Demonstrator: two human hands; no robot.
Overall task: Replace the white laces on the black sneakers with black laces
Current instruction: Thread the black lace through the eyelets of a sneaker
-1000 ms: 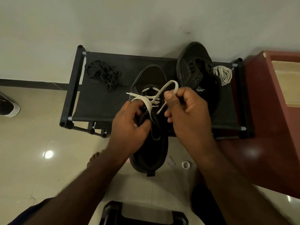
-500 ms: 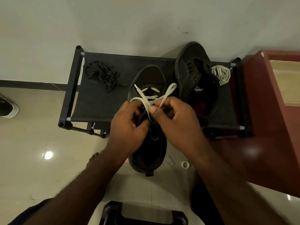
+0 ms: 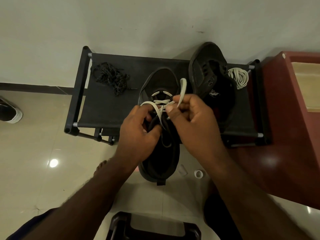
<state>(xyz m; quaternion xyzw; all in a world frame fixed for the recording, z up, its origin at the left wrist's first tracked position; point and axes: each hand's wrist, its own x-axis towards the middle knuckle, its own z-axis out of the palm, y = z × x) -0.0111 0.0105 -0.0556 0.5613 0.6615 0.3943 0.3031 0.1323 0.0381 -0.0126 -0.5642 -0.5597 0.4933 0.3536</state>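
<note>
Since half a second ago, the right hand (image 3: 195, 123) has drawn rightward, its curled fingers pinching the white lace (image 3: 182, 89), whose end stands up. The left hand (image 3: 138, 134) curls round the laced sneaker (image 3: 161, 80) at frame centre. Beyond, the rack (image 3: 107, 104) bears black laces (image 3: 110, 77) upper left, and a second sneaker (image 3: 204, 70) and a coiled white lace (image 3: 238, 77) upper right.

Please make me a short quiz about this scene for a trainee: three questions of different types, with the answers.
1. True or false: the near sneaker has a white lace in it.
2. Where are the black laces? A in a sneaker; B on the rack; C on the floor.
3. Fill in: the right hand pinches the ___ lace.
Key: 1 true; 2 B; 3 white.
</note>
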